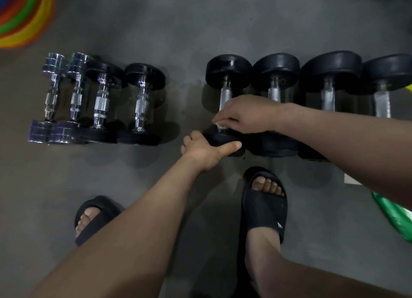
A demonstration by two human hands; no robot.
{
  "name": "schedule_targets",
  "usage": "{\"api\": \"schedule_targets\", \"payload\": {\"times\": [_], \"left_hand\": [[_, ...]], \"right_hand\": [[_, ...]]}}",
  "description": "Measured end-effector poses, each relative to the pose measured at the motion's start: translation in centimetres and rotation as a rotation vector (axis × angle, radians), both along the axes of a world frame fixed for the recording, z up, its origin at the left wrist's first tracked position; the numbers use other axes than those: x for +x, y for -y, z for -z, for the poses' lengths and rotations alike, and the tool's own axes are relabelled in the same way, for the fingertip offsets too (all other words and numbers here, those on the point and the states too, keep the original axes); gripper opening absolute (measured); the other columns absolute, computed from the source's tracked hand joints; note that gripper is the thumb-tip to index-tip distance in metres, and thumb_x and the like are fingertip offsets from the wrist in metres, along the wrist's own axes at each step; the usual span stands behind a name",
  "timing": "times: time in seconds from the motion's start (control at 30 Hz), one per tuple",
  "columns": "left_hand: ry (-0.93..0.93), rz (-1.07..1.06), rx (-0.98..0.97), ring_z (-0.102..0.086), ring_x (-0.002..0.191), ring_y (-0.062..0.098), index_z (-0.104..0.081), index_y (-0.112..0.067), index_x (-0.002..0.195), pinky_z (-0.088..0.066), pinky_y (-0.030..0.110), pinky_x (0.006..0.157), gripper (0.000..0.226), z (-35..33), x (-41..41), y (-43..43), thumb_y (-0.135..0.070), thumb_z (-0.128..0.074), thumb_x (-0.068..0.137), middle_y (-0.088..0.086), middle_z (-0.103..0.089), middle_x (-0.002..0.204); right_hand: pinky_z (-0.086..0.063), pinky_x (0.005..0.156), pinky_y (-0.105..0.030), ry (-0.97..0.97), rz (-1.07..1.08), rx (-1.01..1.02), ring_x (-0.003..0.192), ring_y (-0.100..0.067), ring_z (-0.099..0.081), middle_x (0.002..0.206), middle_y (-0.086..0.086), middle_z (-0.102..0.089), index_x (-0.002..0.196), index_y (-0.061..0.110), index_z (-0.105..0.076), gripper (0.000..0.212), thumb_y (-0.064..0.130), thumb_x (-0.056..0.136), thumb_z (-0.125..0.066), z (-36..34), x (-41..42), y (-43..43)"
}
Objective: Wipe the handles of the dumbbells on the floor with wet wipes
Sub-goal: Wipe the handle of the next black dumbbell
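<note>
Several dumbbells lie in a row on the grey floor. A black-headed dumbbell point(225, 92) sits in the middle of the row. My left hand point(205, 149) grips its near black head, thumb across the top. My right hand point(243, 115) is curled over the lower end of its metal handle, pressing a crumpled white wet wipe point(220, 126) against it. Only a small edge of the wipe shows under my fingers. To the left lie smaller dumbbells with chrome handles point(101, 103). Larger black dumbbells point(327, 97) lie to the right, partly behind my right forearm.
My two feet in black slides point(265, 206) stand just in front of the row. A stack of coloured rings point(20, 14) sits at the far left corner. A green packet point(394, 217) lies on the floor at the right edge.
</note>
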State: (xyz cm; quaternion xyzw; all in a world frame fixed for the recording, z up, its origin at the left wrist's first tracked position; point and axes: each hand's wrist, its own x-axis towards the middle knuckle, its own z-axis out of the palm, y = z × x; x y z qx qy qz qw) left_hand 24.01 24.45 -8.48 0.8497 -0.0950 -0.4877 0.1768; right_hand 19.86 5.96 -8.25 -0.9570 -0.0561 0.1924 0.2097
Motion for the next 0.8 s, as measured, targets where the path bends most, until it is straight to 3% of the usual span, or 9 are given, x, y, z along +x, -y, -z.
{"api": "schedule_targets", "payload": {"times": [0.17,0.27,0.33,0.4,0.5,0.63,0.8], "left_hand": [[-0.008,-0.046,-0.045,-0.033,0.143,0.027,-0.026,-0.013,0.152,-0.035,0.044,0.117,0.137,0.6,0.3,-0.7,-0.089,-0.072,0.047,0.007,-0.033,0.153],[0.002,-0.128,-0.136,-0.052,0.127,0.021,-0.037,-0.017,0.142,-0.046,0.04,0.108,0.13,0.6,0.5,-1.6,-0.086,-0.077,0.039,0.0,-0.051,0.139],[0.026,-0.137,-0.171,-0.054,0.124,0.019,-0.036,-0.017,0.143,-0.047,0.037,0.107,0.125,0.5,0.9,-2.2,-0.08,-0.08,0.045,0.0,-0.052,0.138],[0.13,-0.104,-0.197,-0.052,0.127,0.021,-0.038,-0.016,0.145,-0.047,0.04,0.108,0.126,0.2,1.3,-2.8,-0.081,-0.077,0.044,0.004,-0.05,0.14],[0.298,-0.021,-0.241,-0.05,0.127,0.025,-0.046,-0.014,0.14,-0.045,0.043,0.107,0.099,-0.1,2.0,-3.8,-0.068,-0.08,0.064,0.008,-0.05,0.136],[0.401,0.003,-0.279,-0.054,0.12,0.026,-0.052,-0.017,0.132,-0.045,0.044,0.106,0.078,-0.5,3.4,-5.2,-0.061,-0.07,0.07,0.005,-0.053,0.126],[0.421,-0.005,-0.352,-0.058,0.111,0.02,-0.057,-0.018,0.127,-0.046,0.039,0.105,0.046,-1.2,4.8,-6.4,-0.02,-0.07,0.083,0.001,-0.053,0.12]], "right_hand": [[-0.043,0.074,-0.031,0.18,0.322,-0.083,0.093,-0.026,-0.058,0.11,-0.007,-0.055,0.135,0.029,-0.061,0.037,0.038,0.105,-0.042,1.3,0.1,0.6],[-0.048,0.071,-0.032,0.151,0.169,0.092,0.085,-0.023,-0.061,0.1,-0.007,-0.06,0.131,0.025,-0.067,0.041,0.041,0.1,-0.044,2.1,-1.7,-0.6],[-0.047,0.068,-0.029,0.146,0.101,0.183,0.079,-0.019,-0.059,0.093,-0.005,-0.06,0.128,0.024,-0.069,0.04,0.04,0.099,-0.047,2.2,-2.2,-0.9],[-0.047,0.067,-0.031,0.143,0.078,0.152,0.079,-0.018,-0.057,0.094,-0.003,-0.058,0.132,0.027,-0.066,0.048,0.048,0.098,-0.038,1.7,-1.6,-1.0],[-0.039,0.068,-0.031,0.132,0.2,0.067,0.085,-0.02,-0.054,0.099,-0.002,-0.054,0.134,0.029,-0.061,0.071,0.061,0.09,-0.014,1.3,0.0,-1.1],[-0.046,0.072,-0.037,0.197,0.49,0.079,0.085,-0.026,-0.055,0.1,-0.008,-0.054,0.134,0.025,-0.06,0.052,0.044,0.101,-0.026,2.1,2.4,-1.9],[-0.039,0.067,-0.027,0.23,0.247,0.247,0.081,-0.01,-0.05,0.096,0.009,-0.047,0.133,0.027,-0.064,0.039,0.037,0.101,-0.043,3.1,1.4,-3.5]]}}
